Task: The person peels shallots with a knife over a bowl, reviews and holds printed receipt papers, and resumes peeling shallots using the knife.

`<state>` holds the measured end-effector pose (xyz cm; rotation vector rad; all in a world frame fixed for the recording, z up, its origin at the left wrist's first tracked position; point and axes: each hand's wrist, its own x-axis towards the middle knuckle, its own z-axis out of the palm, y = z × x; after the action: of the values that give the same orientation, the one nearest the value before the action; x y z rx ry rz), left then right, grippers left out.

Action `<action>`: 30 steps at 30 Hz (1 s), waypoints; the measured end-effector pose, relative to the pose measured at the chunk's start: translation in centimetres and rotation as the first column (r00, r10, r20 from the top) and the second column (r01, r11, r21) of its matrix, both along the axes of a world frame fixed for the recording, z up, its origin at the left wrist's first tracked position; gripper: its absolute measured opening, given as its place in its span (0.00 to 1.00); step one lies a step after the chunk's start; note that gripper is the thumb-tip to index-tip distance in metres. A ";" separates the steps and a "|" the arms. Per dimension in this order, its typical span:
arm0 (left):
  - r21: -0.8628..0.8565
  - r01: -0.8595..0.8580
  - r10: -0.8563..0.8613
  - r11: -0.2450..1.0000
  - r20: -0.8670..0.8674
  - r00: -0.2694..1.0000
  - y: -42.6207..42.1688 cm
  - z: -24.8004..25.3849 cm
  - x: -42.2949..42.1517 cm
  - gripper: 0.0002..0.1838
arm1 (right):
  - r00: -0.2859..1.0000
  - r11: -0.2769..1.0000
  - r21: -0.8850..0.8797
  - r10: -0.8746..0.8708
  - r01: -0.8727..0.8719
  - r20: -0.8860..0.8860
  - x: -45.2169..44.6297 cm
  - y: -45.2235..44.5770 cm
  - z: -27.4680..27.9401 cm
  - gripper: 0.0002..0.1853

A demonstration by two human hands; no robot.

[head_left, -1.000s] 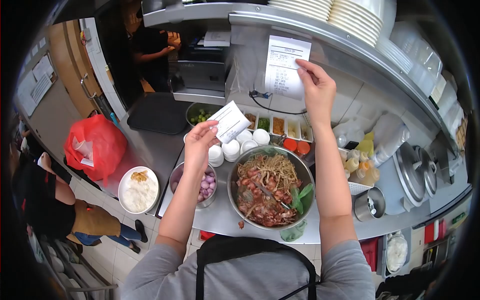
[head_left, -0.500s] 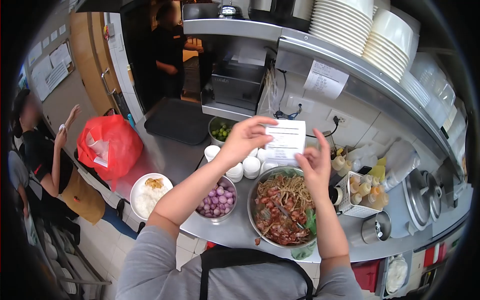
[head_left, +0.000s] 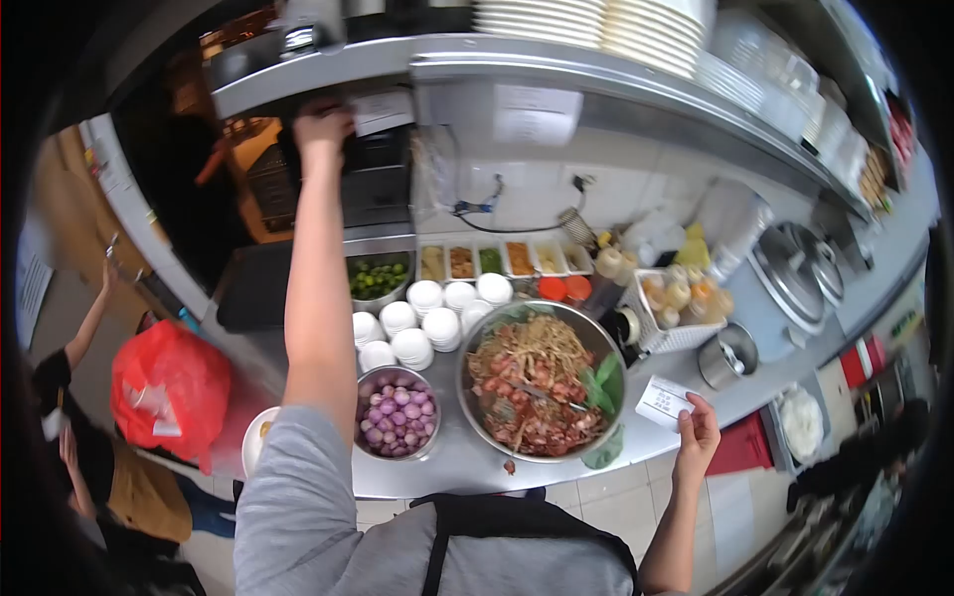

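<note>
My left hand (head_left: 323, 127) reaches up to the black printer (head_left: 378, 179) under the shelf; its fingers are blurred, and what they hold cannot be made out. At the lower right, my right hand (head_left: 699, 425) pinches a small printed slip (head_left: 664, 401) over the counter's front edge. A longer slip (head_left: 538, 114) hangs from the shelf rail. Between my arms stand a big steel bowl of noodles and reddish meat (head_left: 542, 382) and a pot of small purple onions (head_left: 397, 415). White cups (head_left: 425, 296) stand behind them.
Green limes (head_left: 378, 280), spice tubs (head_left: 489, 260) and a bottle basket (head_left: 681, 303) line the back. Left are a black tray (head_left: 253, 288), a red bag (head_left: 169, 392) and a co-worker (head_left: 149, 487). Pot lids (head_left: 793, 278) and a steel pot (head_left: 727, 356) are right.
My left hand has left the slip and moved up and left to the printer. My right hand has carried the slip down and right. The view has shifted.
</note>
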<state>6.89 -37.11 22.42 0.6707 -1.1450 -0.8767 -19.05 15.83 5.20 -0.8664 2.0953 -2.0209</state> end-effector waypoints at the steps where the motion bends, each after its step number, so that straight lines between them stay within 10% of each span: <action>1: -0.062 -0.032 0.025 0.998 -0.111 0.993 4.3 -0.5 -0.3 0.15 | 0.995 0.999 0.019 -0.038 0.040 -0.090 0.3 0.9 0.2 0.12; 6: -0.110 0.185 -0.201 0.977 -0.154 0.967 23.1 -10.7 -5.1 0.10 | 0.980 0.987 0.112 -0.094 0.115 -0.176 2.6 4.4 1.4 0.10; 9: 0.133 0.748 -0.743 0.650 -0.093 0.662 34.4 -15.2 -10.3 0.12 | 0.989 0.984 0.164 -0.052 0.074 -0.136 3.0 6.5 2.3 0.10; 13: 0.271 0.953 -0.986 0.132 -0.060 0.154 46.5 -16.6 -16.1 0.11 | 0.998 0.997 0.055 -0.064 0.063 0.020 1.9 12.7 0.7 0.09; 23: 0.299 0.832 -0.848 -0.467 0.116 -0.518 78.0 -15.8 -28.8 0.11 | 0.753 0.593 -0.466 -0.502 0.657 0.424 2.5 43.7 1.8 0.07; 30: 0.199 0.572 -0.572 -0.796 0.062 -0.818 98.5 -16.4 -32.7 0.07 | 0.257 0.264 -0.048 -0.959 0.963 -0.117 5.3 59.2 0.5 0.06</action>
<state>-25.83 61.40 6.01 -1.2982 -1.8814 -2.7507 -13.80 75.01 5.72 0.6569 3.1681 -2.2884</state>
